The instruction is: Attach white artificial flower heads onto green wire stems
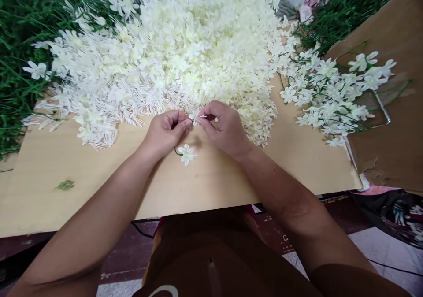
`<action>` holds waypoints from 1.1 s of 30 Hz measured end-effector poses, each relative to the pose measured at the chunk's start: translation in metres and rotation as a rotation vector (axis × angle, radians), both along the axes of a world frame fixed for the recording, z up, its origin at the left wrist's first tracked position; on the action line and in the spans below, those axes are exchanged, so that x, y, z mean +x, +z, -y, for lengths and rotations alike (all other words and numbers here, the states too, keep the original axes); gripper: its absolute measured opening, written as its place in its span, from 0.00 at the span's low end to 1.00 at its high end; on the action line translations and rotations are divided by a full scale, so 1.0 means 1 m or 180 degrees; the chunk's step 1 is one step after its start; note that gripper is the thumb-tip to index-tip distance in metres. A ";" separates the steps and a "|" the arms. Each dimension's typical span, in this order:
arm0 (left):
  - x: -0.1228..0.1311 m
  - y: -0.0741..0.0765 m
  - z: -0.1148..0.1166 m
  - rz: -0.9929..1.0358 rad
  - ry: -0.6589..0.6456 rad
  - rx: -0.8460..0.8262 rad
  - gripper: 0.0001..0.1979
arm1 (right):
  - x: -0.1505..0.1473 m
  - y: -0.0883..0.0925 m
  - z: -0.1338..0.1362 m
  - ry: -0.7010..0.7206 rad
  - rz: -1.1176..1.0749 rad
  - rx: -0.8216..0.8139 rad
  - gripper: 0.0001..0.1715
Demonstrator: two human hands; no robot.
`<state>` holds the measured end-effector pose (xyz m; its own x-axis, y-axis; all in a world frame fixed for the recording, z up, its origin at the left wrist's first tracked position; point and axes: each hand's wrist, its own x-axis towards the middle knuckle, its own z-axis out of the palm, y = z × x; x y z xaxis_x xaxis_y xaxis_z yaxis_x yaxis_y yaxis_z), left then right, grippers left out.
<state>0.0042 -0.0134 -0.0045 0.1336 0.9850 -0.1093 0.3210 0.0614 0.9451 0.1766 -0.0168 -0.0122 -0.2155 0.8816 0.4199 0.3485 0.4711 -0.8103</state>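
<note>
My left hand (166, 131) is closed in a pinch on a thin green artificial stem, mostly hidden by the fingers. From below that hand the stem curves out to a white artificial flower (187, 154) just above the table. My right hand (224, 127) pinches a second small white flower (194, 119) between thumb and fingertips. Both sets of fingertips almost meet at this flower, and whether it sits on the stem I cannot tell. Right behind my hands rises a large heap of loose white flowers (198, 54).
Green artificial stems (23, 54) are piled at the left, with more green stems (357, 8) at the back right. Finished-looking flower sprays (330, 85) lie at the right, beside a cardboard box (393, 125). A small greenish scrap (65, 185) rests on the wooden tabletop (205, 191).
</note>
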 end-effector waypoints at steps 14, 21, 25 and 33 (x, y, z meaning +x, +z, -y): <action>0.001 0.002 -0.001 -0.0158 -0.0136 -0.0040 0.07 | -0.009 -0.014 0.005 0.0042 -0.0416 -0.0441 0.06; 0.002 0.003 -0.002 -0.0158 -0.0162 -0.0015 0.07 | -0.012 -0.016 0.006 0.0071 -0.0627 -0.0587 0.06; 0.004 0.003 -0.002 -0.0250 -0.0156 -0.0010 0.07 | -0.013 -0.020 0.007 -0.0007 -0.0592 -0.0579 0.07; 0.002 0.005 -0.003 -0.0236 -0.0183 -0.0158 0.06 | -0.012 -0.020 0.003 -0.0020 -0.0953 -0.1000 0.12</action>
<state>0.0058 -0.0105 0.0003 0.1794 0.9691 -0.1695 0.3941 0.0871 0.9149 0.1648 -0.0196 -0.0324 -0.1192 0.9775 0.1740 0.0784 0.1840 -0.9798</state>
